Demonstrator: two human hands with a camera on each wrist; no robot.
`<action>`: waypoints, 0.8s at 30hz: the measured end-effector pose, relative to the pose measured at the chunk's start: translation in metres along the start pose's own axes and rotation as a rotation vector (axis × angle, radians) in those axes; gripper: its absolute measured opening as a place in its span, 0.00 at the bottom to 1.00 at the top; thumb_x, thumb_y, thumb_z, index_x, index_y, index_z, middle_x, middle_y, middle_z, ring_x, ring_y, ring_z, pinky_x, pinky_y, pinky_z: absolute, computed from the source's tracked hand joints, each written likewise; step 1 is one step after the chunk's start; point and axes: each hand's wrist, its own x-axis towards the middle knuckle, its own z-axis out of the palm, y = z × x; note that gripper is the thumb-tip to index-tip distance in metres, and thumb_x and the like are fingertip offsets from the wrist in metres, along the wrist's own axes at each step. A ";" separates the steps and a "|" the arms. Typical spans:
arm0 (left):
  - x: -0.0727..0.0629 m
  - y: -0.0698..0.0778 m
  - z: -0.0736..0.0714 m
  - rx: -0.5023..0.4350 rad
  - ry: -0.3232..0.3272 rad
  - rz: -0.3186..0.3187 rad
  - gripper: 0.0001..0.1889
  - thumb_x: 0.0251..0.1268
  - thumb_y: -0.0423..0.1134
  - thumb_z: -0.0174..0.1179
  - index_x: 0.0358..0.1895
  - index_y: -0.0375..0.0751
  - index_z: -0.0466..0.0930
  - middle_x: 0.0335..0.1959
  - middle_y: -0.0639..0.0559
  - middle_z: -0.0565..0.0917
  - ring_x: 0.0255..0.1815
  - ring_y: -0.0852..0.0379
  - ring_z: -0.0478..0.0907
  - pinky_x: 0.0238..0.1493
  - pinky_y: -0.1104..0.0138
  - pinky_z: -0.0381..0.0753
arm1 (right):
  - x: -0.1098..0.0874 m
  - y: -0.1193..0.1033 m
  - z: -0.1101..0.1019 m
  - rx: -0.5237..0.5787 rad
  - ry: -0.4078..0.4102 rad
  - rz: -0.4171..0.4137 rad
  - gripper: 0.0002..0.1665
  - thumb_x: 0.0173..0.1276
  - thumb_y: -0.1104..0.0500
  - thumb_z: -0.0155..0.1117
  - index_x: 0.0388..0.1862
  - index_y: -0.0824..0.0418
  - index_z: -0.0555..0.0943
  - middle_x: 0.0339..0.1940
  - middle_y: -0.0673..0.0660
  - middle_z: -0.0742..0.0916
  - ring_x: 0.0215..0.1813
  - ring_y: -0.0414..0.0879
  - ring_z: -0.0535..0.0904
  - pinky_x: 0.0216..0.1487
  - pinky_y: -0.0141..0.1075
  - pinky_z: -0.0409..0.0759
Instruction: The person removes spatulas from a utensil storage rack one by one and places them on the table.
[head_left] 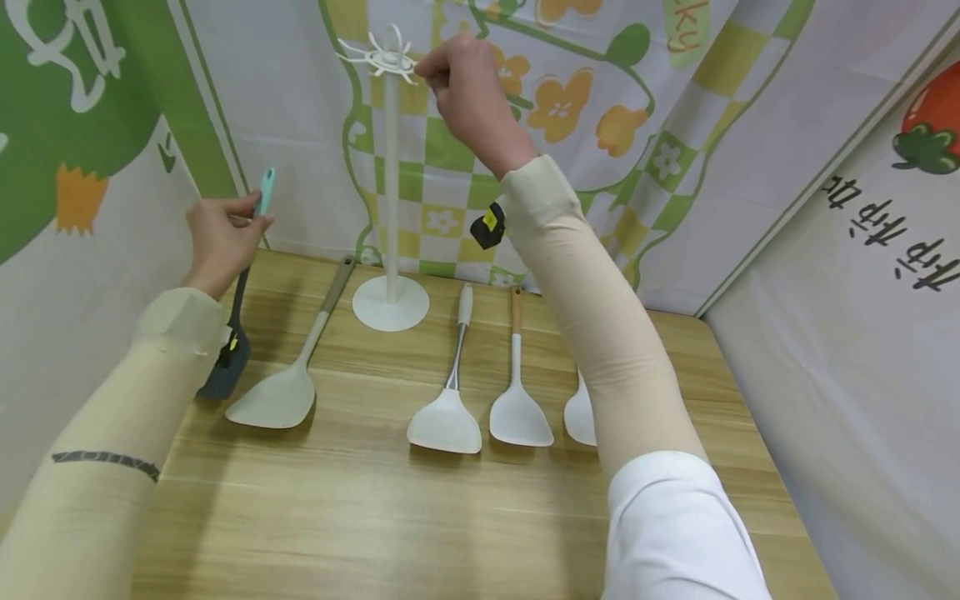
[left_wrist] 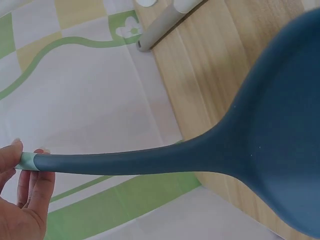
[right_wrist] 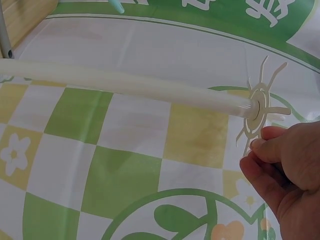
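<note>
My left hand (head_left: 221,237) pinches the mint-green handle end of a dark blue spatula (left_wrist: 135,162), which hangs head down at the table's left side. In the left wrist view its broad head fills the right part. With thumb and fingertips, my right hand (head_left: 472,96) pinches one hook of the white hook ring (right_wrist: 256,112) on top of a utensil stand (head_left: 392,192). The stand's pole rises from a round white base (head_left: 390,304), and no utensil hangs from its hooks. Just right of the blue spatula lies a grey-beige spatula (head_left: 281,396).
A white spatula with a metal neck (head_left: 446,421) and one with a wooden handle (head_left: 520,412) lie on the wooden table (head_left: 337,517). Another white one (head_left: 580,417) is partly hidden by my right arm. A patterned cloth (head_left: 457,167) hangs behind the stand.
</note>
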 end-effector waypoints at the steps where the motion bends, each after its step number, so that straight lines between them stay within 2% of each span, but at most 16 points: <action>1: 0.000 -0.001 0.000 -0.002 0.001 0.002 0.21 0.71 0.38 0.62 0.65 0.38 0.76 0.56 0.28 0.82 0.24 0.85 0.72 0.22 0.86 0.75 | 0.000 0.000 0.000 0.004 0.000 0.002 0.22 0.76 0.72 0.48 0.53 0.59 0.87 0.54 0.55 0.90 0.37 0.37 0.78 0.45 0.22 0.74; 8: -0.002 -0.008 0.003 0.000 -0.012 -0.026 0.22 0.73 0.39 0.61 0.66 0.38 0.75 0.56 0.26 0.81 0.25 0.85 0.71 0.23 0.86 0.74 | 0.000 0.001 0.000 0.016 0.005 -0.001 0.21 0.77 0.72 0.49 0.53 0.60 0.88 0.54 0.56 0.90 0.37 0.37 0.78 0.46 0.22 0.75; 14: -0.005 -0.015 0.003 -0.009 -0.001 -0.053 0.22 0.73 0.39 0.61 0.67 0.39 0.74 0.56 0.26 0.81 0.25 0.85 0.71 0.23 0.86 0.74 | 0.001 0.001 0.000 0.019 0.004 0.000 0.18 0.78 0.69 0.51 0.52 0.60 0.88 0.53 0.56 0.90 0.42 0.39 0.82 0.47 0.22 0.77; 24: -0.004 -0.023 0.005 -0.002 0.002 -0.062 0.22 0.73 0.39 0.61 0.67 0.40 0.74 0.56 0.26 0.81 0.24 0.85 0.71 0.22 0.85 0.74 | 0.002 0.001 0.001 0.010 0.012 0.004 0.19 0.76 0.71 0.51 0.52 0.60 0.88 0.52 0.56 0.90 0.40 0.38 0.82 0.45 0.22 0.76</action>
